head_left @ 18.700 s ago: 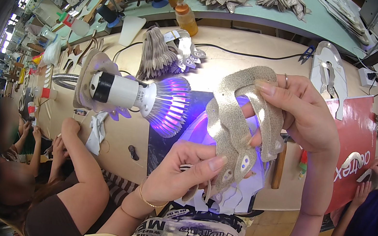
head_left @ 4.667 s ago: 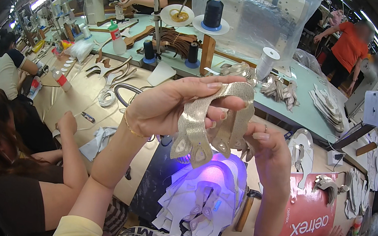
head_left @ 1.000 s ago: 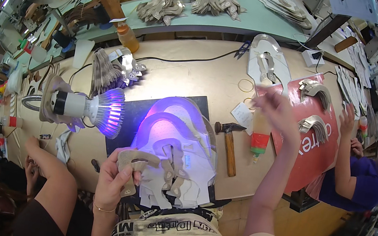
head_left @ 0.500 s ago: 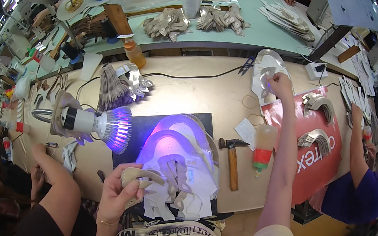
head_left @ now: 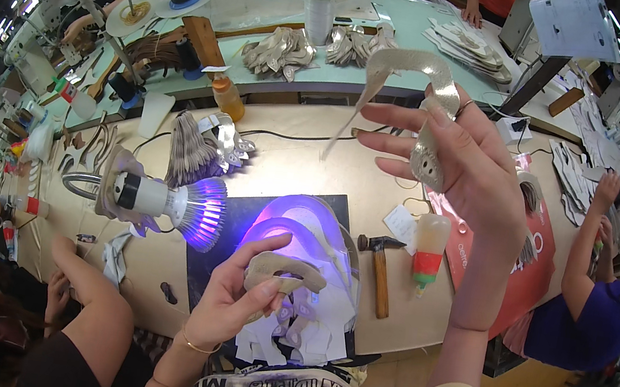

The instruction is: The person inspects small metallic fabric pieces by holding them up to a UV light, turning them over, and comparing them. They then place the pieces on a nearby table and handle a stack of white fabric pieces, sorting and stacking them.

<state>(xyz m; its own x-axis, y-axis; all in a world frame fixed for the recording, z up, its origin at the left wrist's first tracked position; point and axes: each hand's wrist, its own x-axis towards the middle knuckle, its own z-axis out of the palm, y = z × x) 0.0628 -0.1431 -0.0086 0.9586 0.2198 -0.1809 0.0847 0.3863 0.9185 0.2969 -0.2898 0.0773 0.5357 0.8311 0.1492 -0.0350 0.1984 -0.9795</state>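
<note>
My right hand [head_left: 463,160] is raised above the bench and pinches a curved silvery strap piece [head_left: 422,90] with holes near one end. Lower down, close to my chest, my left hand [head_left: 237,303] holds a beige strap piece [head_left: 284,270] between thumb and fingers. Below both lies a stack of white cut pieces [head_left: 306,245] on a dark mat [head_left: 237,223], lit purple by a lamp [head_left: 172,205] lying on its side to the left.
A hammer [head_left: 381,272] and a glue bottle [head_left: 429,251] lie right of the mat, beside a red bag [head_left: 538,251]. Piles of cut straps [head_left: 279,49] sit on the green bench behind. One person sits at my left [head_left: 69,302], another at my right [head_left: 591,299].
My right hand has come back from the far right of the bench and lifted a silvery strap piece up in front of me. My left hand stays low, holding the beige piece.
</note>
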